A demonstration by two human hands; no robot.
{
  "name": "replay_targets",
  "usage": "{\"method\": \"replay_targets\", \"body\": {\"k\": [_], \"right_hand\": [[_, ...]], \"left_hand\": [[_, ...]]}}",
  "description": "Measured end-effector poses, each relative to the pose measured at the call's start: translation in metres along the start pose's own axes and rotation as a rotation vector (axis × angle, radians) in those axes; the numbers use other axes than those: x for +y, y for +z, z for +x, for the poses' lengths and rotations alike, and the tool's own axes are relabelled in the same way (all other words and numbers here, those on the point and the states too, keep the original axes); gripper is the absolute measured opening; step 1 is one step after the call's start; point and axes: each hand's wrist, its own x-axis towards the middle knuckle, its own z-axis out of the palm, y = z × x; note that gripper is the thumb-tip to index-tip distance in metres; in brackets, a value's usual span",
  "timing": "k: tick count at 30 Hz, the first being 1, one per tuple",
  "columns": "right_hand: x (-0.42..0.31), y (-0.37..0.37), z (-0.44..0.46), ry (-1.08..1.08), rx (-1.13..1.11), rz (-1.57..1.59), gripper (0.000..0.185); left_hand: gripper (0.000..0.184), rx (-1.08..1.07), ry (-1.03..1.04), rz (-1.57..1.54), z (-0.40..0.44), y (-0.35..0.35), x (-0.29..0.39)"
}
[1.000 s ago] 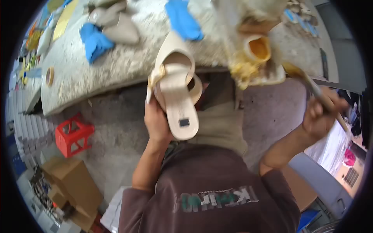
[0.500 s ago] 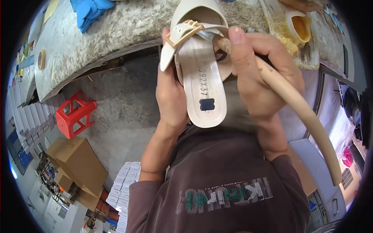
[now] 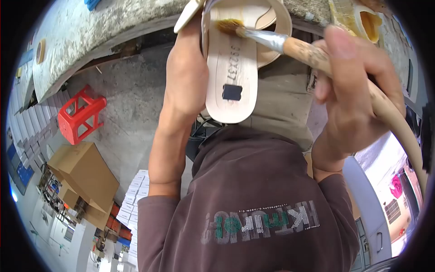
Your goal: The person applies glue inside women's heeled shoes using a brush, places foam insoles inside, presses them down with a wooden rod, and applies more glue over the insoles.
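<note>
My left hand (image 3: 186, 68) grips a cream shoe (image 3: 230, 102) by its side, the open heel end pointing toward my body. On its insole are printed marks and a small black patch (image 3: 232, 92). A long-handled brush (image 3: 308, 53) is held in my right hand (image 3: 358, 86), fingers closed round the handle. Its yellow-brown bristles lie over the insole near the strap. Part of a second cream shoe (image 3: 280, 27) shows behind the first. The top of the held shoe is cut off by the frame.
Ahead runs the worn edge of a workbench (image 3: 118, 25). A glue-coated container (image 3: 369, 25) stands at its right. On the left floor are a red stool (image 3: 81, 115) and cardboard boxes (image 3: 90, 177), with stacked white boxes (image 3: 136, 195) beside them.
My right hand has moved right, and the brush has come out from behind the strap, its bristles now visible over the insole. The shoe appears higher in view.
</note>
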Motion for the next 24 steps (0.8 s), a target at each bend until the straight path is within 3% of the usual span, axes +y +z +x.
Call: {"method": "replay_targets", "body": {"k": [2,10,17,20,23,24], "right_hand": [[0.006,-0.009,-0.005,-0.164,-0.063,0.044,0.010],[-0.024,-0.017,-0.037,-0.103,-0.161,0.056,0.018],[-0.014,-0.033,-0.011,-0.349,-0.437,-0.010,0.013],[-0.006,-0.038,0.010,-0.470,-0.561,0.001,0.021],[-0.025,-0.046,0.067,-0.542,-1.002,-0.090,0.028],[-0.030,-0.042,0.079,-0.537,-1.102,-0.089,0.027]], "left_hand": [[0.036,0.010,0.019,0.054,0.003,-0.002,0.006],[0.036,-0.051,-0.054,-0.017,0.003,-0.005,0.017],[0.037,-0.176,-0.189,-0.260,0.005,-0.002,0.029],[0.037,-0.212,-0.240,-0.356,0.006,-0.001,0.032],[0.036,-0.162,-0.274,-0.422,0.008,0.001,0.036],[0.036,-0.044,-0.115,-0.127,0.007,-0.008,0.004]]}}
